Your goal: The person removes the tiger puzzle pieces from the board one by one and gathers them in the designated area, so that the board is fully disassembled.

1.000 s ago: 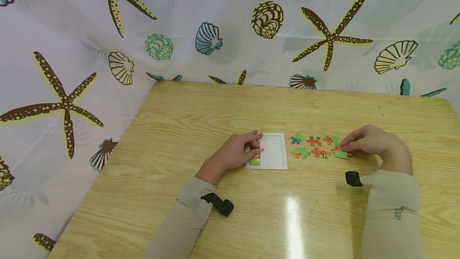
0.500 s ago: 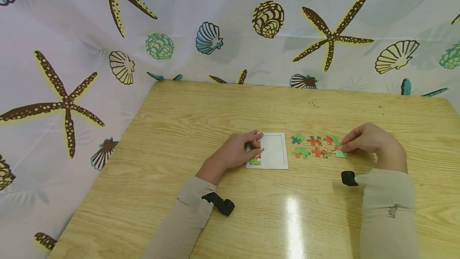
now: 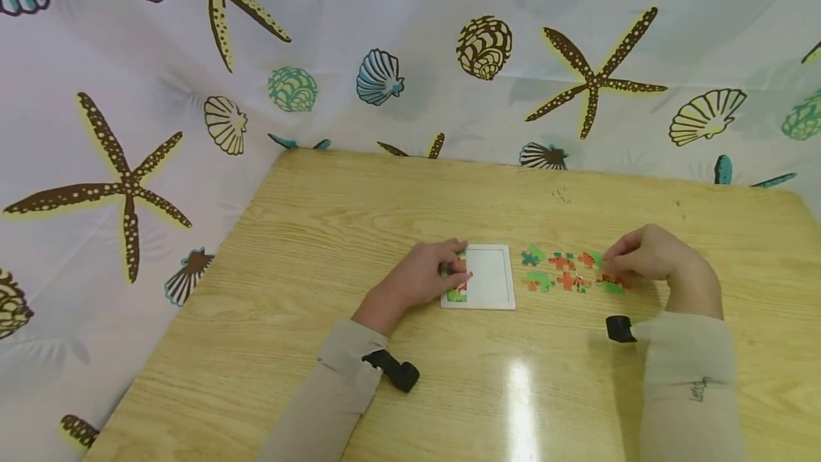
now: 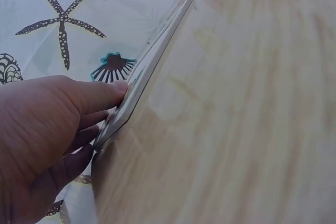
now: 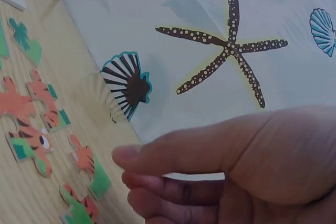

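Note:
My left hand (image 3: 430,273) grips the left edge of a white puzzle tray (image 3: 490,298), its thumb over the rim in the left wrist view. Inside the tray, a strip of fitted pieces (image 3: 457,296) runs along the left side, partly covered by the fingers. To the right lie several loose jigsaw pieces in orange, green and teal, in two rows. My right hand (image 3: 654,255) hovers at their right end, close to an orange-and-green jigsaw piece (image 3: 613,286). In the right wrist view, its thumb (image 5: 128,156) and fingers are loosely bent with nothing between them.
A wooden table (image 3: 449,383) carries everything. White cloth (image 3: 423,13) printed with starfish and shells hangs behind it and along its left side. Black wrist cameras (image 3: 400,375) sit on both sleeves.
The rightmost lower piece, earlier touched and tilted by my right fingers, now lies on the table, let go. My left hand stays on the tray. The head view has shifted slightly.

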`<action>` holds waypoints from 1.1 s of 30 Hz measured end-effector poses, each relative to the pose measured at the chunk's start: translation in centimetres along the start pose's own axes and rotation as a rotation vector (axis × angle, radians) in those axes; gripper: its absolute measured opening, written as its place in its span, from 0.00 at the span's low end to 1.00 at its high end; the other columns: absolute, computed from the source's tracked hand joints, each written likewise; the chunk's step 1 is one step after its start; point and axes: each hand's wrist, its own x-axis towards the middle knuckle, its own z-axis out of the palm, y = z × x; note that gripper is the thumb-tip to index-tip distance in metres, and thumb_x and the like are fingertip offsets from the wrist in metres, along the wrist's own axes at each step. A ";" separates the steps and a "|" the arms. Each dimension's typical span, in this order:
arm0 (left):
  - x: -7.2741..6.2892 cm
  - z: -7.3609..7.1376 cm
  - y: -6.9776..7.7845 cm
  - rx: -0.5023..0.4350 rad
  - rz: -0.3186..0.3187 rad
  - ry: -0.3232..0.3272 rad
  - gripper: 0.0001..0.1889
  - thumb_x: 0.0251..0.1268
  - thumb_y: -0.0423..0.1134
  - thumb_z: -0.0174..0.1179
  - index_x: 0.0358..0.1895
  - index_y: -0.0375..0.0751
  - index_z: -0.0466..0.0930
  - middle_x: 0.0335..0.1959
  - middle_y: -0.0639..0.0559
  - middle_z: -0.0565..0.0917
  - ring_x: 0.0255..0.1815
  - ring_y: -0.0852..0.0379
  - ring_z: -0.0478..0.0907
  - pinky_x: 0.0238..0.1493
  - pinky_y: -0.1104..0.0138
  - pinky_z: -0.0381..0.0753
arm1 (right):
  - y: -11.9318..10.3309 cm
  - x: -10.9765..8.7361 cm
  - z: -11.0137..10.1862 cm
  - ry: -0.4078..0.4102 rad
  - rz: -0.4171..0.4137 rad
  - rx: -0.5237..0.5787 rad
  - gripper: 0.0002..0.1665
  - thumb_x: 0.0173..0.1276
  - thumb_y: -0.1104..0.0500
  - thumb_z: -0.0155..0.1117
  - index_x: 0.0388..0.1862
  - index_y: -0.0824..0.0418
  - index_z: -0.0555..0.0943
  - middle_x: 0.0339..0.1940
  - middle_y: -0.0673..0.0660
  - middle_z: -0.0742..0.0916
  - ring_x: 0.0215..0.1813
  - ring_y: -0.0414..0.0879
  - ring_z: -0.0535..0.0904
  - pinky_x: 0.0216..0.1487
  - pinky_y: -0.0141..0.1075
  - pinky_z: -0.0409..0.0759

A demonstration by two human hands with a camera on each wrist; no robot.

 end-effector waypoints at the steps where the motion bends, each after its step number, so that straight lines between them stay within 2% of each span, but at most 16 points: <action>1: 0.0 0.0 0.0 0.019 0.000 -0.002 0.08 0.69 0.42 0.65 0.31 0.45 0.84 0.72 0.46 0.73 0.79 0.47 0.61 0.74 0.54 0.67 | -0.2 0.0 0.1 0.004 -0.020 0.011 0.18 0.70 0.54 0.67 0.49 0.68 0.84 0.35 0.51 0.89 0.38 0.42 0.82 0.43 0.36 0.81; 4: 0.0 -0.1 -0.1 0.050 0.008 -0.011 0.09 0.70 0.43 0.64 0.31 0.46 0.85 0.73 0.45 0.72 0.79 0.45 0.60 0.76 0.52 0.64 | -0.9 0.3 0.6 0.015 -0.076 0.047 0.21 0.71 0.53 0.65 0.53 0.68 0.82 0.42 0.54 0.89 0.42 0.43 0.83 0.45 0.37 0.83; 9: -0.3 -0.4 -0.6 0.005 0.019 -0.042 0.05 0.67 0.43 0.66 0.35 0.47 0.85 0.74 0.47 0.71 0.80 0.48 0.58 0.78 0.55 0.60 | -2.3 0.9 1.5 0.021 -0.125 0.070 0.21 0.72 0.52 0.65 0.53 0.69 0.82 0.44 0.58 0.88 0.43 0.45 0.83 0.46 0.37 0.84; 15: -0.4 -0.6 -1.0 -0.041 0.020 -0.063 0.07 0.64 0.43 0.69 0.40 0.46 0.85 0.75 0.49 0.70 0.81 0.50 0.55 0.79 0.55 0.57 | -4.2 1.1 2.2 -0.015 -0.155 0.086 0.20 0.73 0.54 0.63 0.52 0.70 0.83 0.39 0.57 0.87 0.39 0.46 0.80 0.46 0.38 0.82; 20: -0.1 -0.3 -0.9 -0.053 0.023 -0.062 0.08 0.65 0.43 0.68 0.42 0.45 0.86 0.76 0.49 0.68 0.82 0.50 0.54 0.80 0.56 0.56 | -5.4 1.4 2.8 -0.006 -0.186 0.055 0.17 0.72 0.55 0.64 0.49 0.69 0.84 0.35 0.57 0.87 0.36 0.46 0.80 0.41 0.38 0.81; 24: 0.1 -0.2 -0.5 -0.023 -0.001 -0.077 0.09 0.64 0.44 0.69 0.41 0.44 0.89 0.76 0.49 0.67 0.82 0.49 0.53 0.79 0.54 0.58 | -6.1 2.0 3.6 -0.022 -0.200 0.062 0.17 0.71 0.55 0.65 0.48 0.68 0.85 0.34 0.56 0.87 0.35 0.45 0.79 0.39 0.38 0.80; 26: -0.3 -0.3 -0.6 -0.001 -0.010 -0.091 0.12 0.63 0.45 0.69 0.43 0.43 0.91 0.77 0.49 0.66 0.82 0.49 0.52 0.78 0.53 0.59 | -6.6 2.3 4.2 -0.037 -0.192 0.064 0.16 0.71 0.55 0.65 0.48 0.67 0.85 0.32 0.55 0.86 0.33 0.44 0.77 0.36 0.38 0.79; 33: -0.4 -0.5 -0.5 0.059 0.024 -0.098 0.18 0.64 0.47 0.67 0.50 0.40 0.88 0.77 0.46 0.64 0.82 0.46 0.52 0.78 0.52 0.59 | -8.5 2.7 4.6 -0.026 -0.191 0.047 0.14 0.72 0.56 0.64 0.46 0.66 0.86 0.26 0.55 0.83 0.25 0.44 0.73 0.30 0.38 0.76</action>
